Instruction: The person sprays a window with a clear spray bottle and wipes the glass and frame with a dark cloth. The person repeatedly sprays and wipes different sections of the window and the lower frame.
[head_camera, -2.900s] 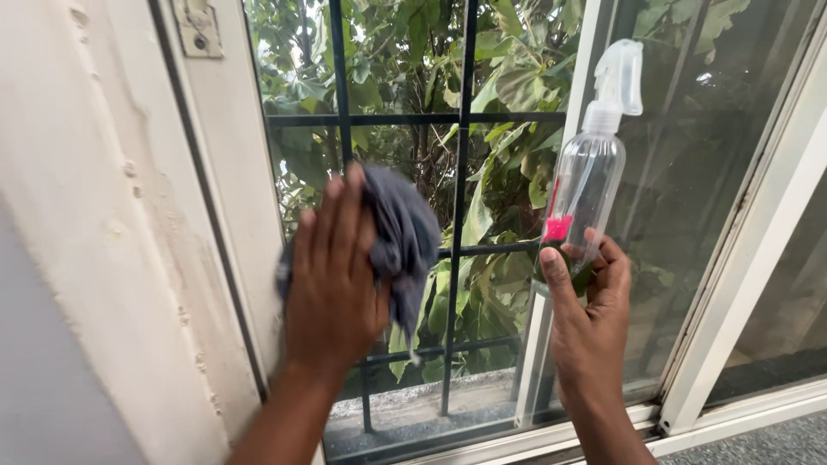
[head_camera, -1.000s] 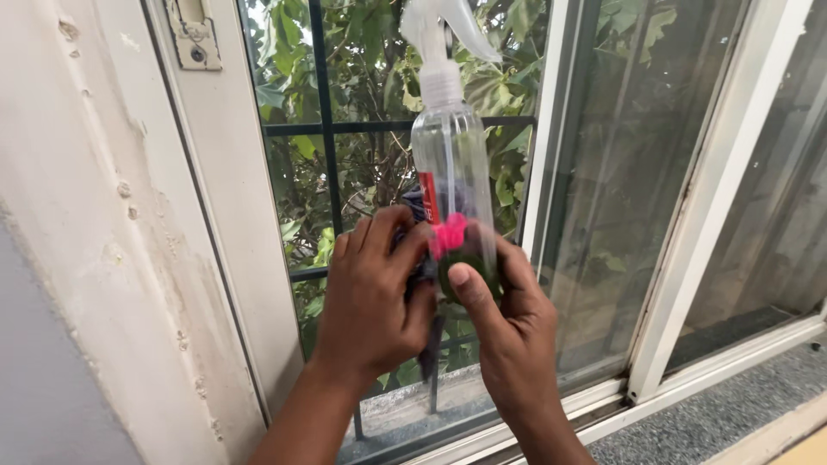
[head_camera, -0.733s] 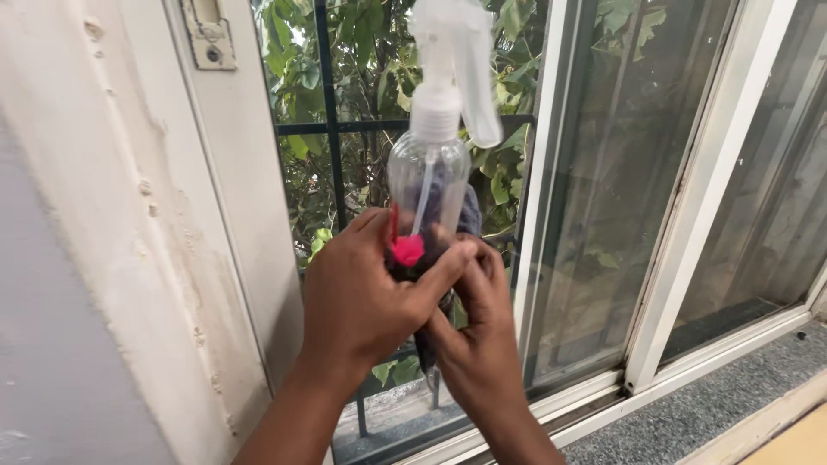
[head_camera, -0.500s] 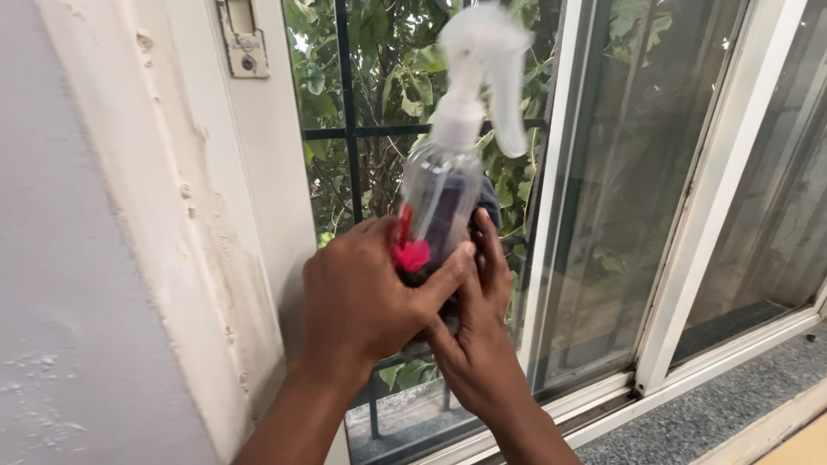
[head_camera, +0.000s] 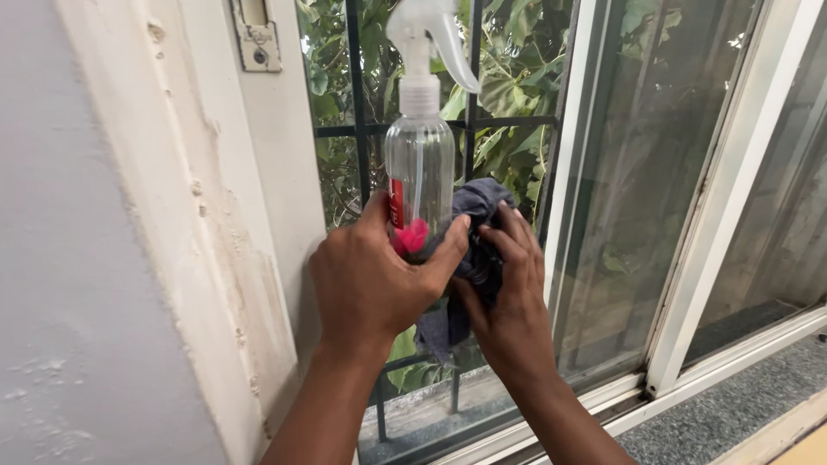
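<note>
My left hand [head_camera: 370,284] is wrapped around the base of a clear plastic spray bottle [head_camera: 419,164], which has a white trigger head and a red and pink label. The bottle stands upright in front of the window glass. Just to the right, my right hand [head_camera: 512,301] grips a bunched dark grey cloth [head_camera: 476,200]. The cloth hangs partly below both hands. The two hands touch each other at the fingers.
A black metal grille [head_camera: 355,86] runs behind the glass, with green leaves outside. White sliding window frames [head_camera: 564,172] stand at the right above a speckled grey sill [head_camera: 732,405]. A worn white wall [head_camera: 112,258] and a metal latch plate [head_camera: 256,34] are at the left.
The bottle has passed from my right hand to my left, and the cloth from my left hand to my right. Both hands came together at the middle of the window.
</note>
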